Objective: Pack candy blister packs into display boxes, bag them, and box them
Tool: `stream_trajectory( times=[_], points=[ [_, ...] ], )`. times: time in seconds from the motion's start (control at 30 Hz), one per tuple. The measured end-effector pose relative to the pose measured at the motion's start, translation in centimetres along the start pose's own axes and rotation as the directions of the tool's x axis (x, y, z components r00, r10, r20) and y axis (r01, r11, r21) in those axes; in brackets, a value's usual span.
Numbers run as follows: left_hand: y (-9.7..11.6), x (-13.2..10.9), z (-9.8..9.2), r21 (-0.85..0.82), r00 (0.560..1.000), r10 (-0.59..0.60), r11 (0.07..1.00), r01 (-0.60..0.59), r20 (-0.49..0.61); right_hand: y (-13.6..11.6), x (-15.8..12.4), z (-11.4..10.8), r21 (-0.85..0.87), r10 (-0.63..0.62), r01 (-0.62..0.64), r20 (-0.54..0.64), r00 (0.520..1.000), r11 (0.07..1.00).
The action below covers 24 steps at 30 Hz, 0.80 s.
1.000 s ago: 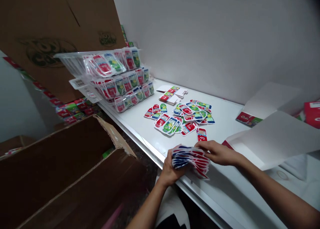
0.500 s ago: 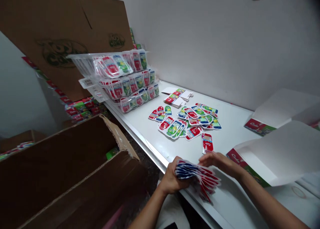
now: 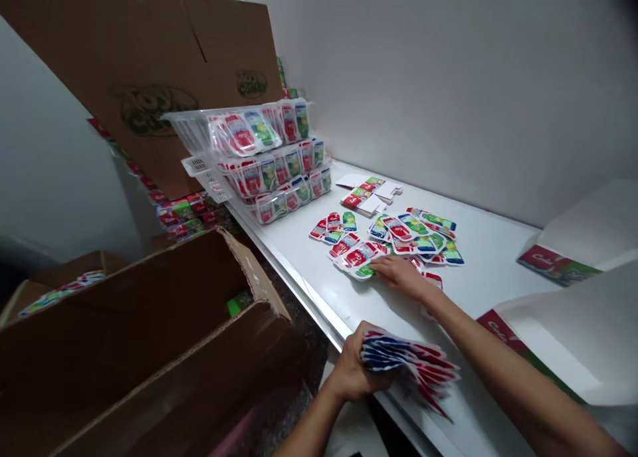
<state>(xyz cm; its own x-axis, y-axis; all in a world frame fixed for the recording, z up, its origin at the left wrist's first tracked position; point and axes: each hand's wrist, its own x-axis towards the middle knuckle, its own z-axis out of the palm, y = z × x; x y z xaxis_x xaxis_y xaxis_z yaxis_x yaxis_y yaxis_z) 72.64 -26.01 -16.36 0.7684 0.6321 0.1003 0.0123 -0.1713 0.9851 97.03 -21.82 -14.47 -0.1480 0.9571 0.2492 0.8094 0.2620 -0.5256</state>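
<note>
My left hand [image 3: 359, 365] is closed round a fanned bundle of red and blue candy packets [image 3: 409, 364], held at the table's front edge. My right hand [image 3: 401, 275] reaches over the table, its fingertips closed on the near edge of a red and green packet [image 3: 361, 256] that lies over others; its thumb is hidden. Beyond that hand lies a loose heap of similar packets [image 3: 416, 234]. A smaller group of packets [image 3: 333, 227] lies to the left. Part of another red packet [image 3: 432, 280] shows beside my right forearm.
Clear trays full of packets [image 3: 279, 171] stand stacked at the table's far left. Flat printed cartons [image 3: 366, 196] lie near the wall. Open display boxes [image 3: 538, 351] stand at the right. A large open cardboard box [image 3: 149, 351] is left of the white table [image 3: 299, 261].
My right hand has moved forward and left, from beside the held bundle to the loose packets. A red-printed packet now tops the near group. My left hand keeps its bundle. The view has shifted slightly.
</note>
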Motion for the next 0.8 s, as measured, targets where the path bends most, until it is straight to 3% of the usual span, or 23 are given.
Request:
stream_trajectory(
  times=[0.07, 0.13, 0.23, 0.37, 0.43, 0.57, 0.67, 0.73, 0.8],
  points=[
    [0.2, 0.1, 0.0, -0.018, 1.000, 0.000, 1.000, 0.000, -0.010, -0.6, -3.7, -0.4, 0.062, 0.078, -0.073, -0.077, 0.994, 0.995],
    [0.2, 0.3, 0.1, -0.056, 1.000, 0.001, 0.998, -0.003, -0.021, -1.9, -7.7, -0.1, 0.252, 0.204, -0.171, -0.114, 0.972, 0.953],
    [0.0, 0.8, -0.1, -0.076, 0.999, 0.036, 0.996, -0.037, -0.021, -4.5, -12.5, 1.4, 0.626, 0.376, -0.271, -0.037, 0.926, 0.731],
    [-0.4, 1.4, -0.3, 0.041, 0.984, 0.176, 0.983, -0.177, 0.019, -7.1, -14.2, 4.0, 0.889, 0.550, -0.226, -0.035, 0.834, 0.398],
    [-0.3, 1.5, -0.2, 0.014, 0.987, 0.148, 0.989, -0.149, 0.058, -7.4, -13.7, 5.0, 0.928, 0.575, -0.179, -0.046, 0.817, 0.328],
    [0.0, 1.3, 0.0, -0.124, 0.997, 0.066, 0.990, -0.061, 0.043, -6.6, -13.3, 5.8, 0.923, 0.520, -0.158, -0.052, 0.852, 0.351],
    [0.2, 1.2, -0.3, -0.134, 0.993, 0.048, 0.990, -0.033, 0.109, -5.3, -13.4, 4.7, 0.899, 0.414, -0.216, 0.042, 0.909, 0.381],
    [0.3, 1.1, -0.7, -0.075, 0.989, 0.049, 0.996, -0.039, 0.142, -4.2, -12.6, 3.0, 0.825, 0.308, -0.298, 0.160, 0.938, 0.480],
    [0.5, 0.9, -1.0, -0.005, 0.988, 0.065, 0.998, -0.065, 0.141, -3.1, -10.6, 1.2, 0.638, 0.250, -0.303, 0.175, 0.952, 0.708]
  ],
)
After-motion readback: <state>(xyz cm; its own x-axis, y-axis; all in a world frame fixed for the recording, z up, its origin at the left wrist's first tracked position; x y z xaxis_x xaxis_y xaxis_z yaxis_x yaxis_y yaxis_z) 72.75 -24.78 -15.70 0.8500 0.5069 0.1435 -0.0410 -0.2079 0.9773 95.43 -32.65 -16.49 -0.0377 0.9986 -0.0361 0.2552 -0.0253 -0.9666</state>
